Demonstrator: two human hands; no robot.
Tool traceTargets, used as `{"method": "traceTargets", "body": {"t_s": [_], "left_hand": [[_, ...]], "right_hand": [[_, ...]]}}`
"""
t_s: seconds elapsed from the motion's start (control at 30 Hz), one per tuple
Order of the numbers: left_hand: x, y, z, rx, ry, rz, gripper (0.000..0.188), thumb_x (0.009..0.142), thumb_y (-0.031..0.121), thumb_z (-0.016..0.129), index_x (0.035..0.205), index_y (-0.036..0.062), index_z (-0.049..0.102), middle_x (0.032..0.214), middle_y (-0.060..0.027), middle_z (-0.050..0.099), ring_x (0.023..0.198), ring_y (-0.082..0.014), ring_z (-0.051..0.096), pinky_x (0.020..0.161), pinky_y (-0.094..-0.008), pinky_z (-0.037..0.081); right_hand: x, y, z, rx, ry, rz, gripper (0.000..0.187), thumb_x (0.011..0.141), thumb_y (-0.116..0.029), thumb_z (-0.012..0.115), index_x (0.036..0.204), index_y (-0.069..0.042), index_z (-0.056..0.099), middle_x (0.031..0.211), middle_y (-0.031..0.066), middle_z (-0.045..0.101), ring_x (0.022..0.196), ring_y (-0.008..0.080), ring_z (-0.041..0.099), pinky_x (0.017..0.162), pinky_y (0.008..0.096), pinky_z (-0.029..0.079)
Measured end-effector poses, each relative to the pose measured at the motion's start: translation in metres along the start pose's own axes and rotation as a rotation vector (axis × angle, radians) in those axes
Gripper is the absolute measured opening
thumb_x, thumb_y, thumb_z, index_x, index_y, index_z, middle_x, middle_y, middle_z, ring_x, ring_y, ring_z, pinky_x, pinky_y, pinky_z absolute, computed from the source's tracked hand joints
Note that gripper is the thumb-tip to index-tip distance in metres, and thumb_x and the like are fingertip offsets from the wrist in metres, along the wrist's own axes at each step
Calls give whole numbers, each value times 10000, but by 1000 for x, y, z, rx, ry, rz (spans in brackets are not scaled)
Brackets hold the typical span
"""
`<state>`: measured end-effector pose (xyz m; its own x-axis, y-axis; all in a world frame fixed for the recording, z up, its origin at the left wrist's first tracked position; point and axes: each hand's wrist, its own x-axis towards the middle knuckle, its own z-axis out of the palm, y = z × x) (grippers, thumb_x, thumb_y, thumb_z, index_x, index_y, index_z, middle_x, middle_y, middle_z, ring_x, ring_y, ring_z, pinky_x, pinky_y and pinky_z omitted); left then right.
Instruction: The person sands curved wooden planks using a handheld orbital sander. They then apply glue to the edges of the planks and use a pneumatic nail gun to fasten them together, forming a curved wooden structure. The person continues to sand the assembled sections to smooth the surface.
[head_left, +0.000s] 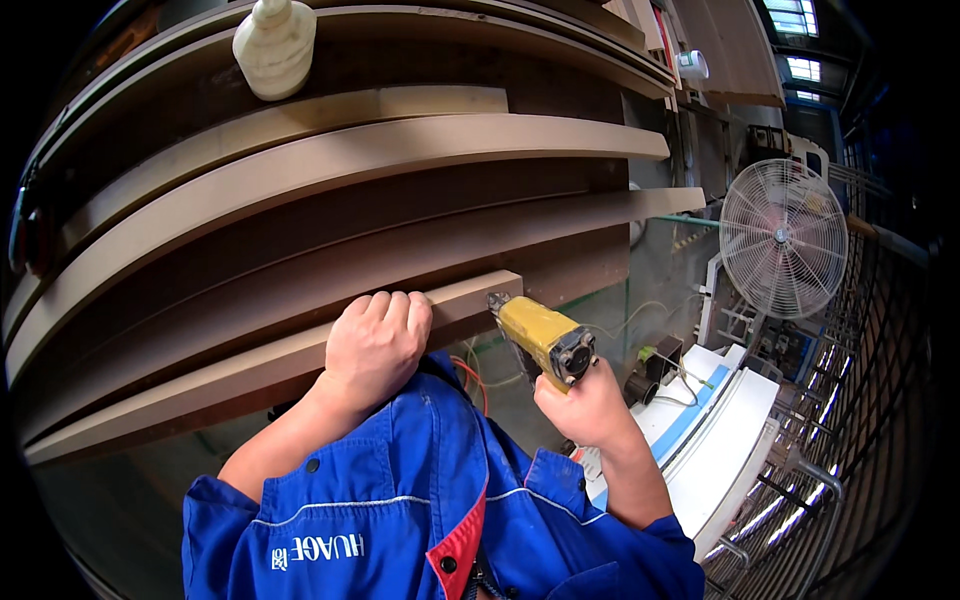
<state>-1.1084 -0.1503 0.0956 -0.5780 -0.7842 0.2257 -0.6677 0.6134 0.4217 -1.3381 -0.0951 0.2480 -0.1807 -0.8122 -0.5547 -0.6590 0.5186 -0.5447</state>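
Note:
My left hand (375,340) is closed over the nearest wooden strip (470,298), knuckles up, a little short of its right end. The fingertips are hidden behind the strip. In my right hand (595,405) is a yellow nail gun (538,328), gripped by its handle. The gun's dark nose is at the right end of that strip; whether it touches cannot be made out. Beyond lie a longer wooden strip (560,215), another pale strip (400,146) and a shorter one (440,101), roughly side by side on a dark brown surface (580,272).
A cloudy plastic bottle (275,55) stands at the far left. To the right are a large caged fan (783,238), white panels (720,440) and a small green machine (658,362). A white tub (692,65) sits farther back. An orange hose (468,372) hangs by my body.

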Motion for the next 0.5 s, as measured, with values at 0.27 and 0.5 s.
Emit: {"method": "traceTargets", "body": {"t_s": [0.27, 0.5], "left_hand": [[3, -1, -1, 5, -6, 18, 129, 862, 113, 627, 977, 56, 616, 762, -41, 560, 714, -196, 611, 669, -337, 494], [1, -1, 1, 2, 11, 13, 113, 869, 109, 627, 968, 56, 614, 755, -42, 552, 713, -194, 609, 668, -337, 495]], "right_hand": [[0, 5, -6, -26, -2, 116, 173, 857, -83, 665, 996, 19, 655, 775, 159, 683, 699, 255, 679, 686, 379, 546], [1, 9, -10, -127, -10, 42, 117, 860, -73, 653, 937, 14, 640, 739, 132, 652, 655, 195, 620, 646, 372, 521]]}}
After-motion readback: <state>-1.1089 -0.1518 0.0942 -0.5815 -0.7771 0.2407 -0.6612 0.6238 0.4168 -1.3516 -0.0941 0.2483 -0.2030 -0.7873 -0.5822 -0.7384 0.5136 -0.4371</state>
